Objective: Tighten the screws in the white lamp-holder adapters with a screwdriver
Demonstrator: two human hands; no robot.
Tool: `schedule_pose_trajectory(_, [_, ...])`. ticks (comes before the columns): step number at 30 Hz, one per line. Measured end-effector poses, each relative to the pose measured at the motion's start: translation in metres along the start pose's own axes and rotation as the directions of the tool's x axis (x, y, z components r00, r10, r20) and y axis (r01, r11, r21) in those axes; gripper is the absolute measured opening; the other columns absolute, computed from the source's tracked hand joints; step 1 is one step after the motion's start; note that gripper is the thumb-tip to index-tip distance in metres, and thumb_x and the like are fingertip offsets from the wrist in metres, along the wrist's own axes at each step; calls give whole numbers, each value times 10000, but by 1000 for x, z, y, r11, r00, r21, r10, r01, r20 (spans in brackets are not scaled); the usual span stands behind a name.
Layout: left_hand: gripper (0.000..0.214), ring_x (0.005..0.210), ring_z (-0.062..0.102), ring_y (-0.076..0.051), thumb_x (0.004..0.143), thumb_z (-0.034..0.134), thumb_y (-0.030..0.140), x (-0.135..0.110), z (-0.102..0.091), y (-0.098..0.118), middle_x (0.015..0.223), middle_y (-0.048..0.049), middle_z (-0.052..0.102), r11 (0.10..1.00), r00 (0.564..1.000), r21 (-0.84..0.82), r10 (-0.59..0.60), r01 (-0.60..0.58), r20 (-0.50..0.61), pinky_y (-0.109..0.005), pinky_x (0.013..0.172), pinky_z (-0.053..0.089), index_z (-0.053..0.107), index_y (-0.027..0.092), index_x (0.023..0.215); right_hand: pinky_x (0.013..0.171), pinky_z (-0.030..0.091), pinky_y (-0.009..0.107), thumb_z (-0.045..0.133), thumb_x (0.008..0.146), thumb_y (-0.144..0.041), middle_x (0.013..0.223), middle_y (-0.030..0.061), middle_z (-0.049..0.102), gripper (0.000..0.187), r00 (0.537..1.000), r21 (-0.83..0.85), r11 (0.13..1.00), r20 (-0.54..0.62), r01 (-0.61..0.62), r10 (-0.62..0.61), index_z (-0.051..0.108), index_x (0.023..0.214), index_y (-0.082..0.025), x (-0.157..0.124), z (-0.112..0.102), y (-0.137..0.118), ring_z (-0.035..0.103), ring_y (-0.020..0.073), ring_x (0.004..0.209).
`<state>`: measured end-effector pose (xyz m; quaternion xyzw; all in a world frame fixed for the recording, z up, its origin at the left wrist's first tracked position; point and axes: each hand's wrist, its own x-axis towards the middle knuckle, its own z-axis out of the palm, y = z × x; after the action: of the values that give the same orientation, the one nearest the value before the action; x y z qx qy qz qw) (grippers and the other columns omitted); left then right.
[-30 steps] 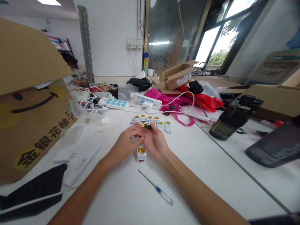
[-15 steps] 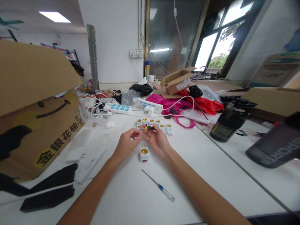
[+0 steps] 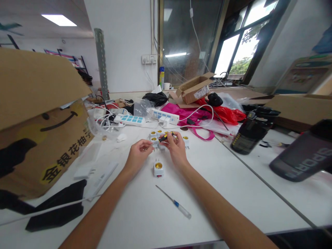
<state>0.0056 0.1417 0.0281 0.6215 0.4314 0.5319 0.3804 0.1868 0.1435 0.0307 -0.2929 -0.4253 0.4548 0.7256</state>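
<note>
My right hand is shut on a small screwdriver with a black and yellow handle, which tilts across the fingertips. My left hand is close by, its fingertips near the tip of that screwdriver, and whatever they pinch is too small to tell. Just behind the hands stands a row of white lamp-socket adapters with brass centres, partly hidden by my fingers. One more adapter sits alone in front of the hands. A second screwdriver with a clear handle and blue collar lies on the white table.
A large printed cardboard box stands at the left. Beyond the hands lie white power strips, tangled cables and a pink bag. A dark bottle and a dark object lettered SPORT are at the right.
The black and yellow screwdriver has tilted from nearly level, and both hands have risen slightly further up the table. The view has shifted only a little.
</note>
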Motion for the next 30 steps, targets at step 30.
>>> schedule_pose_trajectory(30, [169,880,777,-253,919,751,346,-7,-2,3,993,-75,871,943,987,291,146,-160,70,-362,823,603,865,224,947,921,651,422,727,1040,-536,1019,45,820,300,956,-251,923,70,292,-283,619,1150,-279,-1,-1,-22,785,231,919])
